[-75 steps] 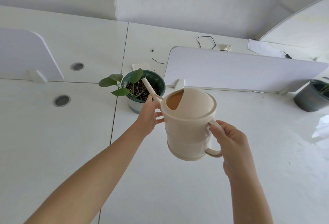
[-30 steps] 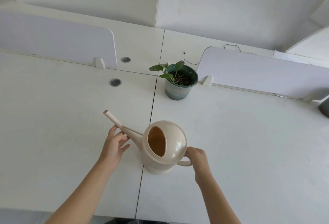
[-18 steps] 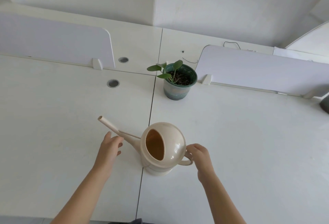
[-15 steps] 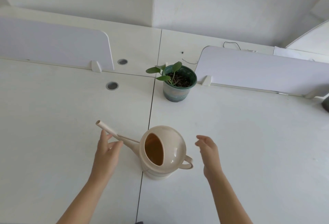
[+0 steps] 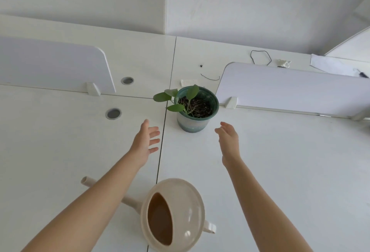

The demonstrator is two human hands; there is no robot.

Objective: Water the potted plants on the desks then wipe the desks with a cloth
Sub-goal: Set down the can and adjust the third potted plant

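left hand fingers wide | right hand fingers wide | 1 potted plant | 1 watering can

Both hands off the watering can now; left hand & right hand reaching fwd, flanking the potted plant.

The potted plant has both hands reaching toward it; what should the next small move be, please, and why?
Probably bring both hands in to grasp the potted plant: the left hand and right hand hover open either side of it, not touching, and the watering can stands unheld on the desk.
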